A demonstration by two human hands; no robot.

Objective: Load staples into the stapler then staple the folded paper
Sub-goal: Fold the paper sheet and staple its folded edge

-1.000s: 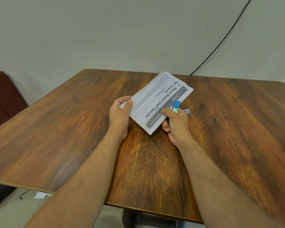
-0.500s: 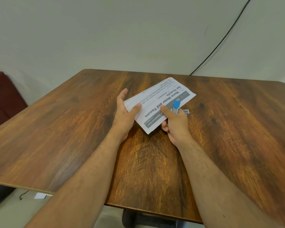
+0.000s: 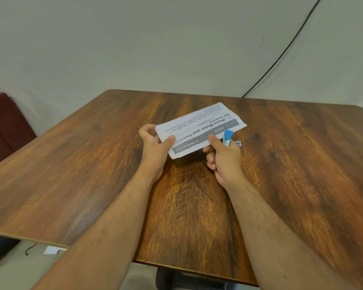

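Currently left hand (image 3: 155, 147) pinches folded paper (image 3: 199, 130) above the surface (image 3: 92, 164); right hand (image 3: 224, 160) grips stapler (image 3: 227, 137) at its near edge. Seat the edge fully, then squeeze square.

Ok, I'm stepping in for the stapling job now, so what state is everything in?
Left hand pinches the near-left edge of the folded paper.
Right hand grips the blue stapler at the paper's right edge, thumb on the sheet.
A small staple box lies on the table behind the right hand.
Whether staples are loaded can't be told.
Left: staple the paper.
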